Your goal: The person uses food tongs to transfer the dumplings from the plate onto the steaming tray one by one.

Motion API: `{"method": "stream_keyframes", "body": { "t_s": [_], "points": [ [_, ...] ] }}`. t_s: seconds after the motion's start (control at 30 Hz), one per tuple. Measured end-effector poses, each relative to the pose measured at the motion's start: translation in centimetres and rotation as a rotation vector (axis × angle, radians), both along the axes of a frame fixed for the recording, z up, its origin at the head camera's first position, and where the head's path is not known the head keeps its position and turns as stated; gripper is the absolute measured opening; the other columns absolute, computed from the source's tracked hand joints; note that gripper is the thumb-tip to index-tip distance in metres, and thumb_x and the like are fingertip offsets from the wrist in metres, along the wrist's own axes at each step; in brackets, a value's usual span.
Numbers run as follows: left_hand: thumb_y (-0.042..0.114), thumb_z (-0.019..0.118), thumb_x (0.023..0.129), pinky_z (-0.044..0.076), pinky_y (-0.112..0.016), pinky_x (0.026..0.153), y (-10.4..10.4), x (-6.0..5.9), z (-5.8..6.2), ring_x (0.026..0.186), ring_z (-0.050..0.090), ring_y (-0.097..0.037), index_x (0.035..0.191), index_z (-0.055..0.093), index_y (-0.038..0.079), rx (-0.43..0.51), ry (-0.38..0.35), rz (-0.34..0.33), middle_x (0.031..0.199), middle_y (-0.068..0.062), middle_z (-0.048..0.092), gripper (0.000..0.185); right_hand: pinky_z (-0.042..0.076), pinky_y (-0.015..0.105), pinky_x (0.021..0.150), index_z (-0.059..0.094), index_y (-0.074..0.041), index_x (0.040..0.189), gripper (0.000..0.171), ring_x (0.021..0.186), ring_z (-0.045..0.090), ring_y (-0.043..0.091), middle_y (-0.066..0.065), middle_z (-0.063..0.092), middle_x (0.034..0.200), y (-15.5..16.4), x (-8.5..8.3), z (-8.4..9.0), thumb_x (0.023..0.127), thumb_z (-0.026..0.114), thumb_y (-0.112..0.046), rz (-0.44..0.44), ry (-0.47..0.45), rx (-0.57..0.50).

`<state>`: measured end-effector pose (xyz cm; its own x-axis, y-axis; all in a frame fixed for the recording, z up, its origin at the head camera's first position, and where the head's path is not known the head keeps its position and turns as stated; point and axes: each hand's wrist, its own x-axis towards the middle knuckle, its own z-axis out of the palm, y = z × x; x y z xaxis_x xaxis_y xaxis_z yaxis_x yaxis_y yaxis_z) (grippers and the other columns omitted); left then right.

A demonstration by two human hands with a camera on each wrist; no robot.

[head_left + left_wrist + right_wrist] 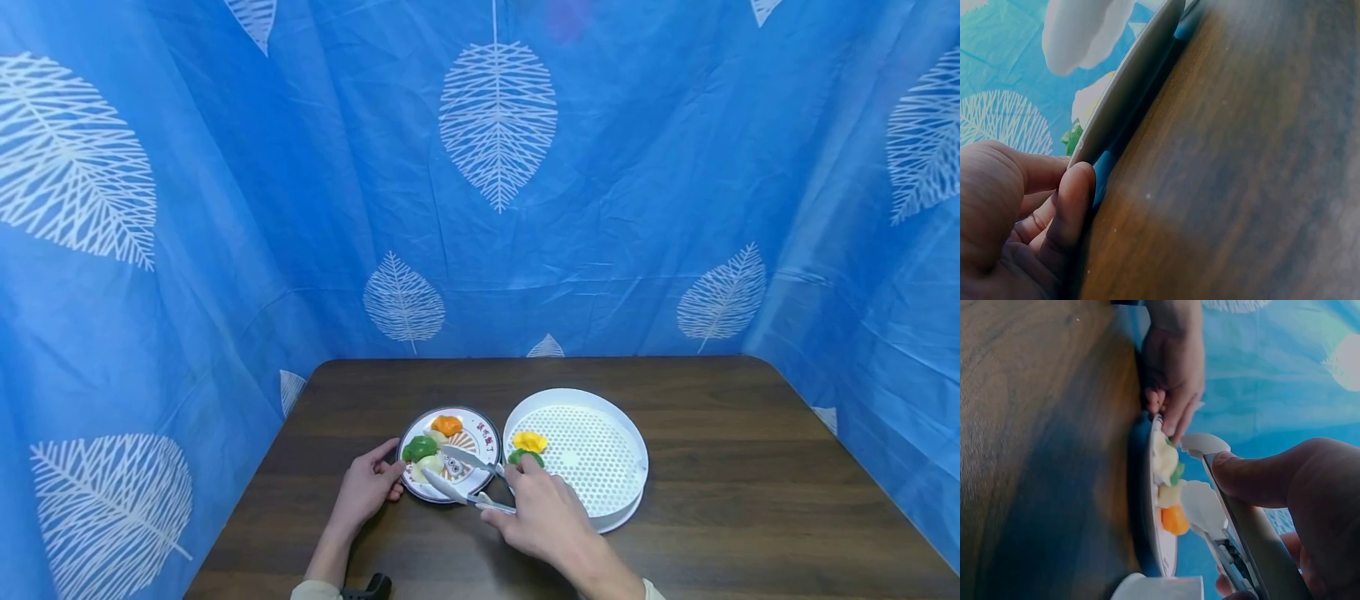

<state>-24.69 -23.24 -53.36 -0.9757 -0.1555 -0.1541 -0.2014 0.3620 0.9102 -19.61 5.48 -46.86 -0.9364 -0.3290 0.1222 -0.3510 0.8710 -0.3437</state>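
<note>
My left hand (366, 490) pinches the left rim of a round white plate (486, 429) with a printed pattern, thumb on one side and fingers on the other in the left wrist view. On the plate lie an orange piece (447, 425), a green piece (419, 448) and pale yellowish pieces (428, 468), perhaps dumpling-shaped. Metal tongs (1235, 506) with white tips are held in my right hand (543, 512). Their spread tips reach over the plate near the pale piece, with nothing seen between them.
Right of the plate stands a round white tray (637, 450) with a raised wall and a perforated bottom. A yellow piece (530, 442) and a green piece (517, 456), partly behind my right hand, lie at its left side. A blue leaf-patterned curtain (600, 208) surrounds the dark wooden table (712, 500).
</note>
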Motion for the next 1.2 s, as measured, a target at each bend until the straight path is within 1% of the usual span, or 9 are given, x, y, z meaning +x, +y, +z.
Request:
{"method": "stream_keyframes", "body": {
  "t_s": [0.17,0.33,0.43,0.63,0.73,0.93,1.07,1.2],
  "points": [
    [0.013,0.065,0.100,0.059,-0.024,0.056,-0.1,0.1,0.1,0.063,0.065,-0.015,0.151,0.051,0.004,-0.004,0.006,-0.008,0.077,-0.006,0.058,0.053,0.039,0.027,0.052,0.073,-0.009,0.118,0.065,0.060,0.046,0.015,0.003,0.058,0.099,-0.8,-0.1,-0.4,0.078,0.081,-0.059,0.009,0.014,0.026],
    [0.013,0.066,0.100,0.059,-0.024,0.057,-0.2,0.1,0.0,0.064,0.065,-0.016,0.151,0.051,0.005,0.002,0.013,-0.015,0.076,-0.006,0.058,0.054,0.046,0.031,0.054,0.072,-0.007,0.121,0.069,0.063,0.049,0.016,0.006,0.061,0.102,-1.3,-0.4,-0.7,0.078,0.081,-0.060,0.007,0.028,0.050],
    [0.013,0.066,0.100,0.059,-0.024,0.056,-0.2,0.1,-0.1,0.064,0.065,-0.015,0.151,0.051,0.005,0.005,0.020,-0.023,0.076,-0.006,0.058,0.054,0.049,0.035,0.055,0.073,-0.006,0.118,0.069,0.063,0.051,0.018,0.008,0.062,0.103,-1.6,-0.6,-0.8,0.077,0.081,-0.061,0.001,0.025,0.055],
    [0.014,0.065,0.100,0.058,-0.025,0.056,-0.2,0.0,-0.3,0.063,0.065,-0.015,0.151,0.051,0.005,0.001,0.019,-0.024,0.076,-0.006,0.059,0.054,0.052,0.037,0.056,0.073,-0.004,0.116,0.071,0.063,0.053,0.020,0.009,0.062,0.102,-2.0,-0.8,-1.2,0.076,0.080,-0.063,0.001,0.036,0.068],
    [0.014,0.065,0.100,0.058,-0.024,0.056,-0.3,0.0,-0.2,0.063,0.065,-0.015,0.151,0.050,0.005,0.002,0.014,-0.021,0.075,-0.006,0.059,0.054,0.053,0.038,0.058,0.074,-0.004,0.115,0.069,0.064,0.055,0.020,0.009,0.064,0.101,-2.0,-0.9,-1.2,0.077,0.080,-0.062,0.010,0.047,0.072],
    [0.014,0.065,0.100,0.059,-0.025,0.057,-0.1,-0.1,-0.1,0.064,0.065,-0.015,0.151,0.051,0.006,0.012,0.000,-0.014,0.075,-0.005,0.059,0.053,0.047,0.034,0.054,0.076,-0.007,0.112,0.060,0.062,0.051,0.017,0.004,0.061,0.091,-1.6,-0.8,-1.2,0.078,0.082,-0.056,0.017,0.051,0.052],
    [0.015,0.065,0.100,0.059,-0.025,0.057,-0.1,-0.1,0.0,0.064,0.065,-0.015,0.151,0.051,0.006,0.011,-0.008,-0.008,0.075,-0.005,0.058,0.054,0.041,0.030,0.052,0.076,-0.008,0.113,0.057,0.062,0.047,0.015,0.001,0.058,0.088,-1.4,-0.8,-1.0,0.080,0.081,-0.055,0.009,0.016,0.032],
    [0.016,0.065,0.101,0.060,-0.026,0.058,-0.2,-0.1,0.0,0.064,0.065,-0.015,0.152,0.050,0.006,0.009,-0.016,-0.009,0.076,-0.005,0.058,0.054,0.036,0.027,0.050,0.076,-0.008,0.111,0.053,0.060,0.044,0.014,0.000,0.054,0.085,-1.0,-0.5,-0.7,0.082,0.081,-0.052,0.010,-0.002,0.014]
  ]
}}
